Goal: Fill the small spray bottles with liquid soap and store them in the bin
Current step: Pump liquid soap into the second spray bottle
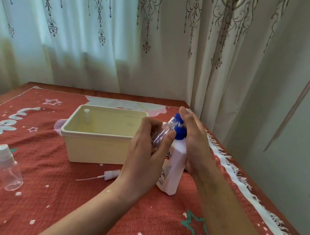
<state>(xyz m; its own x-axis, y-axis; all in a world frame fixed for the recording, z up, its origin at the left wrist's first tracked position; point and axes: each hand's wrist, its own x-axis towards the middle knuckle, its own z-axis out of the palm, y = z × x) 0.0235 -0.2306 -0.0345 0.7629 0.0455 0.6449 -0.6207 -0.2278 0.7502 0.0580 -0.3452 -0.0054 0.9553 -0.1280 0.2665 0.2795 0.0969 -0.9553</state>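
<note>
Now left hand (145, 151) grips spray bottle (162, 133); right hand (193, 142) presses soap pump (179, 132).

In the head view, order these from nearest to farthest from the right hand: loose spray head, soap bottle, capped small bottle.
1. The soap bottle, touching the right hand.
2. The loose spray head, lying on the cloth to the left.
3. The capped small bottle, standing far left.

Before me, one table (11, 91) under a red star-patterned cloth (79, 206). On it: cream plastic bin (96, 135) at 12 o'clock; white soap pump bottle (172, 171) at 2; loose sprayer head (108, 175), centre; capped clear spray bottle (8, 167) at 9.
</note>
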